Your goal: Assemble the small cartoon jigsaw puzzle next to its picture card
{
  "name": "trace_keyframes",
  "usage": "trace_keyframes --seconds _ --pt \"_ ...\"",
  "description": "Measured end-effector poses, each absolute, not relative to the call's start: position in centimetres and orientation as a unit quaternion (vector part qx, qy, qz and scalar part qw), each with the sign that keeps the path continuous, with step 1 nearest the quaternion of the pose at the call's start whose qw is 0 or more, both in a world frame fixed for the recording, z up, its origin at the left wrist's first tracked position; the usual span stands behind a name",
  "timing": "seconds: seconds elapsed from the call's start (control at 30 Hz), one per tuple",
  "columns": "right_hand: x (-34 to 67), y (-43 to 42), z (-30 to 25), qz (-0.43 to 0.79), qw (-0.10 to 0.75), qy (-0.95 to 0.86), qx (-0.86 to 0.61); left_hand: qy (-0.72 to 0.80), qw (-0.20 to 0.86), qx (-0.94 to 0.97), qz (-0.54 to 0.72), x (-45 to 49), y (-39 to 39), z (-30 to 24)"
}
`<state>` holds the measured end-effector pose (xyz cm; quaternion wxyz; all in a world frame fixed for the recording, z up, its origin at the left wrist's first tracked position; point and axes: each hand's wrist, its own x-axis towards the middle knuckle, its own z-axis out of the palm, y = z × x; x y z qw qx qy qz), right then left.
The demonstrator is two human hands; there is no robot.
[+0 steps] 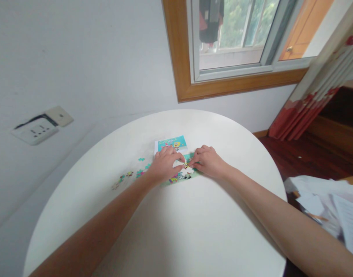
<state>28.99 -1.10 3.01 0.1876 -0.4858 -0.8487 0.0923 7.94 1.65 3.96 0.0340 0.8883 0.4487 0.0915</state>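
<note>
A partly assembled jigsaw puzzle (pixel 180 175) with a colourful cartoon picture lies on the white round table (pixel 176 231). My left hand (pixel 164 163) reaches over its left part, thumb and forefinger curled toward each other at a small puzzle piece (pixel 186 164) near the middle. From the other side my right hand (pixel 207 161) meets the same spot, its fingertips pinched together at that piece's edge. The hands cover parts of the puzzle, and the exact grip is small and blurred. Behind the left hand, a picture card or box (pixel 176 141) shows cartoon figures on turquoise.
Several loose puzzle pieces (pixel 130 174) are scattered left of my left hand, one turquoise piece (pixel 141 159) apart from them. A wall socket (pixel 37 130) is at the left, a window (pixel 236 38) ahead. Papers (pixel 332 204) are heaped beyond the table's right edge.
</note>
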Motion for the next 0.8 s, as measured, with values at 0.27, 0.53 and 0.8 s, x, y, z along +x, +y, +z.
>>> trace_keyframes --seconds 0.27,0.53,0.8 --pt "28.9 -1.1 3.0 0.086 0.178 -0.851 -0.486 0.452 0.043 0.886 0.092 7.9 1.6 3.9" --pt "28.9 -1.2 3.1 0.085 0.174 -0.852 -0.486 0.456 0.029 0.886 0.076 8.3 1.2 4.3" --pt "29.0 -1.5 3.1 0.088 0.19 -0.853 -0.477 0.462 0.066 0.867 0.175 7.0 2.0 5.5"
